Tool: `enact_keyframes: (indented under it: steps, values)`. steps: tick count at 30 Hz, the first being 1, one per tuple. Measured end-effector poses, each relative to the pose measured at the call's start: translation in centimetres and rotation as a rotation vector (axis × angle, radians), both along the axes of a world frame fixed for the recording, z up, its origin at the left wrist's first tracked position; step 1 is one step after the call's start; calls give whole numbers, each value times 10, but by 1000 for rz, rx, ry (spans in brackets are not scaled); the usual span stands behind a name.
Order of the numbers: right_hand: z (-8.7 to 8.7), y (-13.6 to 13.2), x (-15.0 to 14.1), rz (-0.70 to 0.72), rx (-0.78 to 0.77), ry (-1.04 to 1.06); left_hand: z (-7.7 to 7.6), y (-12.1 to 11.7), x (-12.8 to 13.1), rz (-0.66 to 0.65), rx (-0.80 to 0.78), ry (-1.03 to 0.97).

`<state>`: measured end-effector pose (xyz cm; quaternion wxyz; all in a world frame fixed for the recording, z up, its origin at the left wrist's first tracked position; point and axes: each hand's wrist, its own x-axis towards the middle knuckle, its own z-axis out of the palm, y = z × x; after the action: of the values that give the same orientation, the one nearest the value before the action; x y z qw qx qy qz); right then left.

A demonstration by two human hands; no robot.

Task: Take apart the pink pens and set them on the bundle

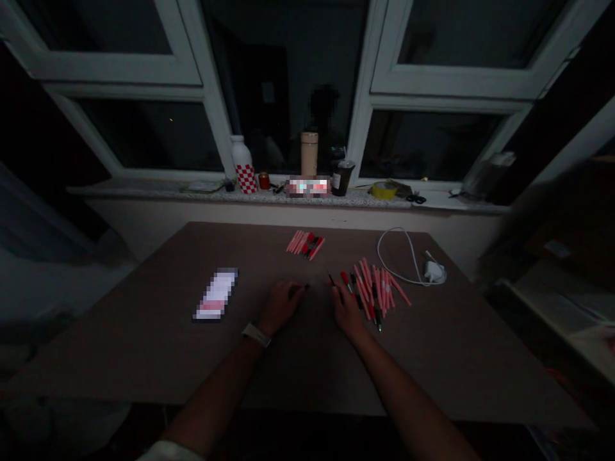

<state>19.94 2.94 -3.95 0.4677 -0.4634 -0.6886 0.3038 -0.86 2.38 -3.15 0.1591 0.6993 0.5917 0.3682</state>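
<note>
Over the middle of the table, my left hand [281, 304] pinches a small dark piece [307, 286] that looks like a pen cap; most of it is hidden by the fingers. My right hand [346, 310], just across from it, is closed on a slim black pen [331, 277] whose thin end points up and away. The two hands are a short gap apart. Right beside my right hand lies a loose pile of pink pens [383, 288], with a red pen [344, 278] and several black ones among them. Farther back is a smaller row of pink, red and black pens [298, 241].
A phone [216, 294] with a lit screen lies left on the brown table [158, 346]. A white charger [434, 271] with a looped cable [379, 246] is at the right. The windowsill holds a checkered bottle [244, 166], a beige flask [309, 153], a drink cup [343, 178] and yellow tape [383, 190].
</note>
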Motion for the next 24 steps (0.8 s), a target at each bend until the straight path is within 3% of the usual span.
enact_keyframes:
  steps: [4, 8, 24]
  values:
    - [-5, 0, -1, 60, 13, -116, 4, 4, -5, 4, -74, -387]
    - [-7, -1, -2, 66, 27, -189, 6, 4, -8, 37, -69, -587]
    - [-7, -1, -2, 67, 22, -193, 11, 2, -7, 70, -49, -613]
